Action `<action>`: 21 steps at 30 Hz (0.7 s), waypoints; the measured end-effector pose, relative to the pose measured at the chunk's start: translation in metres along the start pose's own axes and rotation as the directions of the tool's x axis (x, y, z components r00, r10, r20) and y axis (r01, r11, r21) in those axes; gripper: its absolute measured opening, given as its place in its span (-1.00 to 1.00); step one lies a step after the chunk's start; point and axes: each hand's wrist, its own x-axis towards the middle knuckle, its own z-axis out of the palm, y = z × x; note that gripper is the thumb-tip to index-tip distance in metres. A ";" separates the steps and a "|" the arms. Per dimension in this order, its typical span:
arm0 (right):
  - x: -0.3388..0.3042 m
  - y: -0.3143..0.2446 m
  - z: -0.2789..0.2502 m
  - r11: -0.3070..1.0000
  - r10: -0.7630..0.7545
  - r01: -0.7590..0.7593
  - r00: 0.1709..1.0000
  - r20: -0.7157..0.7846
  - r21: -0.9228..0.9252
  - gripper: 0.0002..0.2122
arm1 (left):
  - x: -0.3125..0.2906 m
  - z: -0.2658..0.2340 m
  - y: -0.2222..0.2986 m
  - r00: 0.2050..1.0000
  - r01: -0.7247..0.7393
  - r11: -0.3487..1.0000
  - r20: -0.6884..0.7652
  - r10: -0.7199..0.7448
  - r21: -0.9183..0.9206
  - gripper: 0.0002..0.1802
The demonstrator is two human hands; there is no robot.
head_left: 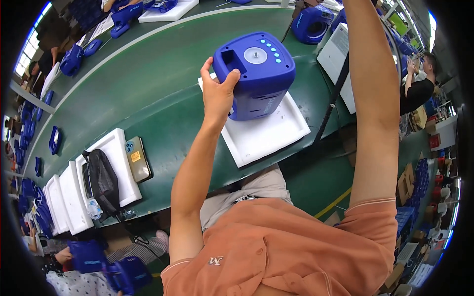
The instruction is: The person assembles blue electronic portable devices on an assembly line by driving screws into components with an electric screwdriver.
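A boxy blue plastic housing [266, 86] stands on a white foam tray [276, 135] on the green worktable. Its upper face has a round metal disc with a stud in the middle, a row of pale green dots and a rectangular recess. My left hand [219, 93] grips the housing's left corner, thumb on the upper face beside the recess and fingers round the outer side. My right arm [373, 98] stretches up past the housing's right side, and its hand lies beyond the upper edge of the picture.
Left on the green table [168, 133] are a phone [138, 158], a black mesh pouch [103, 180] and white foam trays [74, 197]. A black cable [335, 98] hangs at the right near a white box [338, 64]. More blue housings [312, 23] and co-workers surround the table.
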 end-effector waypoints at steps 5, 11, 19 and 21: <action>0.077 0.070 -0.010 0.145 -0.980 0.732 0.200 0.008 -0.666 -0.46 | -0.004 0.008 -0.007 0.999 -0.021 1.000 -0.029 0.022 0.018 -0.09; 0.099 0.094 0.001 0.158 -0.985 0.766 0.165 -0.047 -0.623 -0.42 | -0.006 0.007 -0.005 0.999 -0.027 0.999 -0.036 0.026 -0.037 -0.09; 0.096 0.108 0.006 0.251 -0.947 0.700 0.321 -0.019 -0.668 -0.41 | -0.001 0.006 -0.012 0.999 -0.037 0.995 -0.015 0.035 -0.088 -0.08; 0.100 0.113 0.005 0.308 -0.916 0.683 0.401 -0.013 -0.662 -0.42 | 0.000 0.008 -0.013 1.000 -0.017 0.995 -0.010 0.016 -0.098 -0.08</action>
